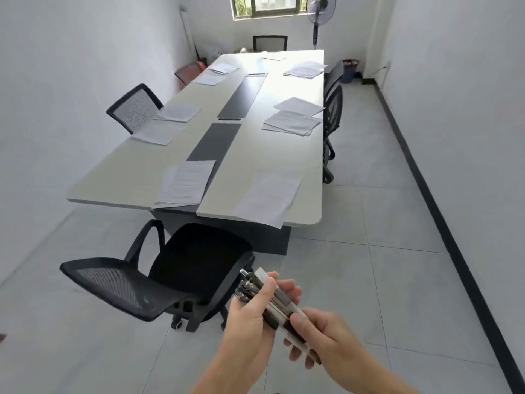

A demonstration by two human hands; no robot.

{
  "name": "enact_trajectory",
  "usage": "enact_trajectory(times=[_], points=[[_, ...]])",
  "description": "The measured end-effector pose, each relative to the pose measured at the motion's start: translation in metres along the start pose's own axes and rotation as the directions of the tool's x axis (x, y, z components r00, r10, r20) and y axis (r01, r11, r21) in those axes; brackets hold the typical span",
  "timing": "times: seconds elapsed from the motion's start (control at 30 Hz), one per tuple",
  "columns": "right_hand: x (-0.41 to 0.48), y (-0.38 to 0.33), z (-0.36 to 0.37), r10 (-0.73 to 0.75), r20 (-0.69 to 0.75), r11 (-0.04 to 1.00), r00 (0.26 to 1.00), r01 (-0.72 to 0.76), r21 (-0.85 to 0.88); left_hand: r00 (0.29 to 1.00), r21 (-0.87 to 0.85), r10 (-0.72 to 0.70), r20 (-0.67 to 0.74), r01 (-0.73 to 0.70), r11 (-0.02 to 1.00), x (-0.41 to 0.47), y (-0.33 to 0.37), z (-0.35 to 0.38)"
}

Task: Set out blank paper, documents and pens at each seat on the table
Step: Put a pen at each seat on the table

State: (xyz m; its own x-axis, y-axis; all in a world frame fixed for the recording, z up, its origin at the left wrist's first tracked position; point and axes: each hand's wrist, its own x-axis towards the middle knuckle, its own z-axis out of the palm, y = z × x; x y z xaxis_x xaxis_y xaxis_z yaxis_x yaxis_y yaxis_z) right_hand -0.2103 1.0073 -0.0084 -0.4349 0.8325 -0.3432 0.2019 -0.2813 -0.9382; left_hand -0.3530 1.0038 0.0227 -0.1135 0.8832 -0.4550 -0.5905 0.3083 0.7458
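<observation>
A bundle of dark pens [257, 285] with silver clips is held low in front of me, above the floor and short of the table. My left hand [250, 317] wraps around the bundle's middle. My right hand [318, 334] grips its lower end with fingers and thumb. The long white table [127, 169] with a dark centre strip stretches away. A printed document [186, 183] and a blank sheet [268, 199] lie at the near end. More paper sets lie at the left seats [167, 123], the right seats [294, 119] and the far end [272, 56].
A black mesh chair [159, 277] stands turned sideways at the near end, just left of my hands. More chairs line the left [133, 108], right [333, 112] and far [270, 42] sides. A standing fan [319, 12] and a bin [349, 70] are at the back. Tiled floor runs along the right.
</observation>
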Motion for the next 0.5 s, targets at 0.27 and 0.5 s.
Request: enact_trajectory(times=[0.27,0.5], points=[[0.109,-0.017,-0.013,-0.150,-0.024,0.726,0.988,0.093,-0.681,0.989,0.124,0.058,-0.135,-0.041,0.991,0.090,0.044,-0.010],[0.229,-0.034,-0.071,-0.071,-0.048,0.910,0.996,0.045,-0.412,0.944,0.209,0.123,-0.305,-0.060,0.976,0.189,0.080,-0.013]])
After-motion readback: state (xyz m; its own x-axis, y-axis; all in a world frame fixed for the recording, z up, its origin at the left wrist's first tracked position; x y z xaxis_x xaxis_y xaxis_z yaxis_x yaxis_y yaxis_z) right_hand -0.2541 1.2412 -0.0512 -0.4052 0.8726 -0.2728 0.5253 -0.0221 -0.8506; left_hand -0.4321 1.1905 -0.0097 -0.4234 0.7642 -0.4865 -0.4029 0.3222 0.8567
